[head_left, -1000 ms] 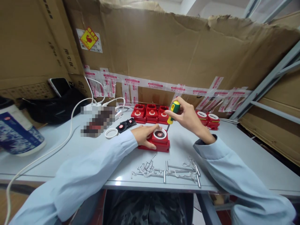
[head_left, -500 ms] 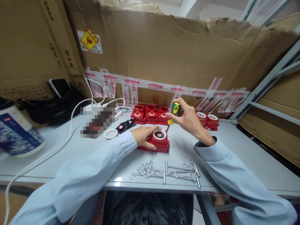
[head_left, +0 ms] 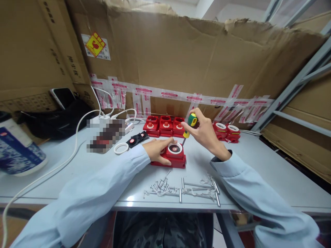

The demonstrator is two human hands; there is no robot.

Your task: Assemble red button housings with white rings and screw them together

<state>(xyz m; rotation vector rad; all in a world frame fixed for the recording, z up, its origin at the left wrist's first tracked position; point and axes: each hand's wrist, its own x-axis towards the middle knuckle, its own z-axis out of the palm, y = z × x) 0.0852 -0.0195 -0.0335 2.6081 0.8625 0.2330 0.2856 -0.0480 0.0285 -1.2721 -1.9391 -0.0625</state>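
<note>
A red housing (head_left: 178,161) with a white ring (head_left: 169,150) around its dark round face lies on the table in front of me. My left hand (head_left: 158,150) is closed around its left side, thumb in front and fingers behind. In my right hand (head_left: 203,129) is a screwdriver (head_left: 191,120) with a green and yellow handle, tilted, its shaft pointing down to the housing's right rear corner. Whether the tip sits in a screw cannot be made out. Nearer the table edge lie several loose screws (head_left: 160,186) and metal T-shaped rods (head_left: 199,188).
Behind stand more red housings (head_left: 166,126), with two ringed ones (head_left: 232,132) at the right. To the left are a loose white ring (head_left: 121,148), a black part (head_left: 137,139), a power strip (head_left: 128,127), a white cable (head_left: 77,144) and a blue-white tub (head_left: 22,151). Cardboard (head_left: 165,55) walls the back.
The whole view has shifted slightly. The screwdriver handle has turned a little in my right hand; my left hand keeps its hold on the red housing.
</note>
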